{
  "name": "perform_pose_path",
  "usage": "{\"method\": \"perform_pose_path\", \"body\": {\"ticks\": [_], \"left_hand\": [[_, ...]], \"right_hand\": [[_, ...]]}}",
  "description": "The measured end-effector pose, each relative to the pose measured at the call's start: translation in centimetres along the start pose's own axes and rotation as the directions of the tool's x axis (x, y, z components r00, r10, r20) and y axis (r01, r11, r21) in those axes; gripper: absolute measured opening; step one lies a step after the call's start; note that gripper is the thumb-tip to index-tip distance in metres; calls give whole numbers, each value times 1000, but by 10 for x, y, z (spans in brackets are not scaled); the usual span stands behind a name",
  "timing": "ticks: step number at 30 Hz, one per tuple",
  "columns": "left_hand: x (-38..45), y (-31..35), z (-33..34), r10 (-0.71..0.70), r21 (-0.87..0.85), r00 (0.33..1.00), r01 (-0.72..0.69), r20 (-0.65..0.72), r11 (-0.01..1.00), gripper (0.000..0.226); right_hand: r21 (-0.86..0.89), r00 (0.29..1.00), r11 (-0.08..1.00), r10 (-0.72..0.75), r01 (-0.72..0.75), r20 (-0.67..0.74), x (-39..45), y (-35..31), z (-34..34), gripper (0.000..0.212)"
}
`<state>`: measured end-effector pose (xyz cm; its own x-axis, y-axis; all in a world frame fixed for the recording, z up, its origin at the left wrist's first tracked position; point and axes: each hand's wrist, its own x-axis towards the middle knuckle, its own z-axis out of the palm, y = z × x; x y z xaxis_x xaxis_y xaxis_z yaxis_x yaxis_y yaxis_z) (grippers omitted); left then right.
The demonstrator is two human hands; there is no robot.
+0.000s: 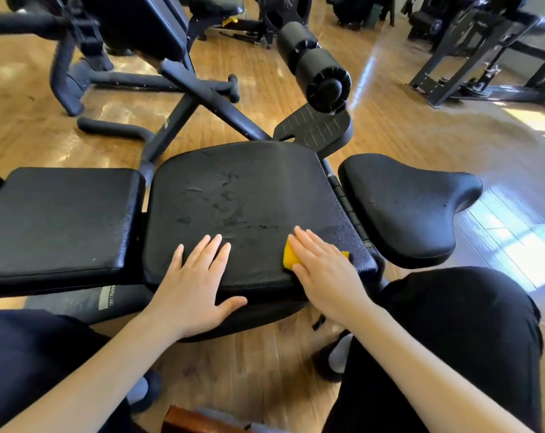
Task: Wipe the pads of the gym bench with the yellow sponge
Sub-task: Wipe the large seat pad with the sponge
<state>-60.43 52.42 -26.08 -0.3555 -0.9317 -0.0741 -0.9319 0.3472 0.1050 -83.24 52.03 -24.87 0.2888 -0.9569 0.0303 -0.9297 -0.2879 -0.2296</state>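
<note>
Right hand (pixel 324 270), fingers straight, presses the mostly hidden yellow sponge (pixel 289 257) flat on the black padded middle bench pad (pixel 243 195); left hand (pixel 199 282) rests flat, grip open, beside it.

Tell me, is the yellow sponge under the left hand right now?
No, the yellow sponge lies under the flat right hand on the black middle pad, while the left hand rests bare on it.

sponge (pixel 290 257): yellow
middle pad (pixel 246 207): black, pebbled, dull streaks
left pad (pixel 62 220): black
seat (pixel 405 207): black
floor (pixel 265 370): glossy brown wood planks
trousers (pixel 452 339): black
</note>
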Motion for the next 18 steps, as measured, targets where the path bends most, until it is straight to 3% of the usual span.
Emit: {"method": "perform_pose_path", "body": {"ticks": [3,7,9,11,14,16,18], "left_hand": [[0,-2,2,3,5,1000,-3,-1,1000,107],[0,-3,4,14,6,1000,-13,-12,1000,105],[0,-3,6,19,13,1000,-19,-20,1000,104],[1,-3,6,17,14,999,-17,-39,1000,102],[1,-2,5,7,20,1000,-7,-10,1000,106],[2,-2,5,7,8,1000,-7,-21,1000,106],[2,-2,3,1,5,1000,-1,-9,1000,105]], "right_hand": [[141,999,990,-9,4,36,6,18,0,50],[260,932,895,347,-364,111,39,80,-12,48],[276,898,855,430,-439,94,47,85,-14,49],[198,935,914,344,-353,79,47,62,-12,49],[89,998,996,10,-16,68,31,-6,-3,49],[36,983,984,-174,172,62,19,-41,3,51],[54,980,982,-185,182,68,21,-40,4,51]]}}
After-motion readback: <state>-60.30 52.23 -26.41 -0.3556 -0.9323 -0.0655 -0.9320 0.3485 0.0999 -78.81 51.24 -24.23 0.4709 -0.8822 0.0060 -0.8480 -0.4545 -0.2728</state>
